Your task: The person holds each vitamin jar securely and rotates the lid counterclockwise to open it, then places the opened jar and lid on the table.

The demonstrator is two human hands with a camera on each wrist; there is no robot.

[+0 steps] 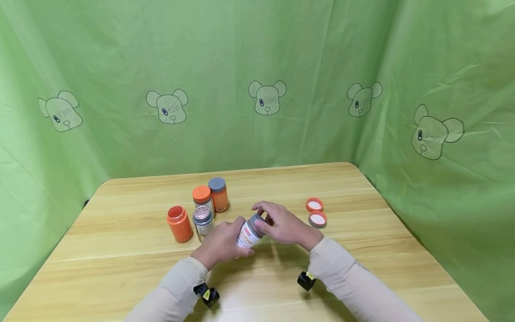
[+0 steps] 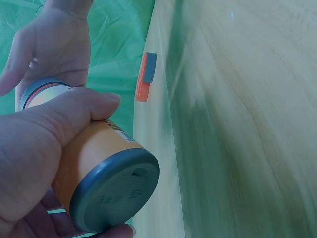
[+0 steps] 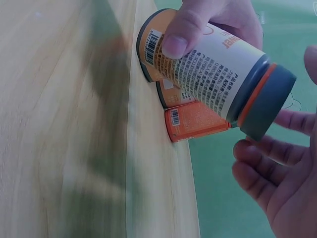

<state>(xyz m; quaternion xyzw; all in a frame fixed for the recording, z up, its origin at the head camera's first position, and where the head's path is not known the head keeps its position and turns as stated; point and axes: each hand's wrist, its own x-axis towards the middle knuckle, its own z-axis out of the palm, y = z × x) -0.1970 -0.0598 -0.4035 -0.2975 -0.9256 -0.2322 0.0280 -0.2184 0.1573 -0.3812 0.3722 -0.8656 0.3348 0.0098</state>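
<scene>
Tilted above the table, a white-labelled bottle (image 1: 247, 238) is held round its body by my left hand (image 1: 225, 241). The bottle's grey base faces the left wrist view, and its grey lid (image 3: 270, 104) points toward my right hand (image 1: 287, 226). In the right wrist view, the right fingers (image 3: 277, 151) are spread loosely at the lid's edge, with the thumb apart from it. Just left of the left hand stands a grey-topped jar (image 1: 203, 217) with a foil seal. Beside that is an open orange jar (image 1: 181, 229) without a lid.
Behind the foil-sealed jar stand an orange-lidded jar (image 1: 201, 194) and an orange jar with a grey lid (image 1: 220, 201). Right of the hands, an orange-rimmed lid (image 1: 314, 205) and a grey-rimmed lid (image 1: 318, 219) lie white side up. A green curtain (image 1: 257, 143) surrounds the table.
</scene>
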